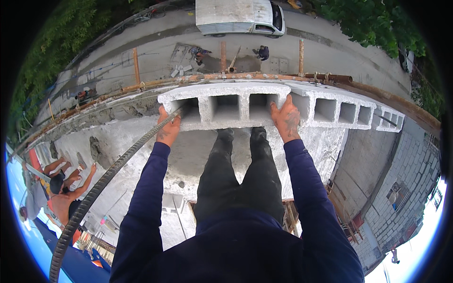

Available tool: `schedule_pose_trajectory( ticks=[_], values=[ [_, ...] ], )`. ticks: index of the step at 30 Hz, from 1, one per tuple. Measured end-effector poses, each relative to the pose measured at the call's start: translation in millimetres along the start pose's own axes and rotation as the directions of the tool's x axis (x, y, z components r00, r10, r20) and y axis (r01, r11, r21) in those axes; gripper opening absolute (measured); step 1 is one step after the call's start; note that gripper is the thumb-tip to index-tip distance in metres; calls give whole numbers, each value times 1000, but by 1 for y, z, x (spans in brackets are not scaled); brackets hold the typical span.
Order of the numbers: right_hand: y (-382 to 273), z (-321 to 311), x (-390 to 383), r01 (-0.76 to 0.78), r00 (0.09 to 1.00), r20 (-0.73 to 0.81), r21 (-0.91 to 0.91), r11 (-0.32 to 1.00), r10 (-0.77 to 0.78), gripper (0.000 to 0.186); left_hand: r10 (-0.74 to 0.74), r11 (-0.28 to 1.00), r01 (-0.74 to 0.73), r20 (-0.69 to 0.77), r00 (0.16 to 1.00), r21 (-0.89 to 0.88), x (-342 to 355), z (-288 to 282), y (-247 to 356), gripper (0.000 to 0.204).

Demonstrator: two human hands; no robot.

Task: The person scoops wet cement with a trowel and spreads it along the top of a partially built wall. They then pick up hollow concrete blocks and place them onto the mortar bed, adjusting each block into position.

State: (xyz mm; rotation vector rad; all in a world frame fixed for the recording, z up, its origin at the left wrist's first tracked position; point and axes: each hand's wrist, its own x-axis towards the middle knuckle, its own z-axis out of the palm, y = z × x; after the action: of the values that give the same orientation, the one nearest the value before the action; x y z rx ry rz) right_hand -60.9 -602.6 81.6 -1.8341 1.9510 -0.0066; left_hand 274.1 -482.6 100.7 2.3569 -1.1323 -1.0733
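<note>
My left hand (168,127) and my right hand (286,120) grip the two ends of a grey concrete hollow block (204,109). Three open cells of the block face me. It lies along the top of the wall, and its right end meets a row of similar hollow blocks (339,113). From the lower left a ribbed steel rebar (111,172) arches up, its upper end meeting the block's left cell beside my left hand. Rough mortar (127,109) covers the wall top to the left. My fingers on the block's far side are partly hidden.
Rusty upright pipes (223,56) and a long horizontal pipe (382,100) stand just beyond the wall. Below lies a street with a white truck (236,16) and a crouching person (262,52). A shirtless co-worker (61,200) is at left. A block-walled building (410,188) rises at right.
</note>
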Motion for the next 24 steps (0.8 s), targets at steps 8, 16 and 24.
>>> schedule_pose_trajectory(
  ticks=[8, 16, 24],
  values=[
    [-50, -78, -12, -61, 988, -120, 291, 955, 100, 25, 112, 994, -109, -121, 986, 31, 0, 12, -20, 48],
    [-201, -35, -5, 177, 539, -147, 983, -59, -829, 32, 66, 997, -69, -156, 986, -14, 4, 17, -20, 45],
    [-258, -13, -5, 66, 553, -2, 997, 42, -833, 31, -101, 992, 96, -52, 994, -86, -1, 3, -2, 50]
  ],
)
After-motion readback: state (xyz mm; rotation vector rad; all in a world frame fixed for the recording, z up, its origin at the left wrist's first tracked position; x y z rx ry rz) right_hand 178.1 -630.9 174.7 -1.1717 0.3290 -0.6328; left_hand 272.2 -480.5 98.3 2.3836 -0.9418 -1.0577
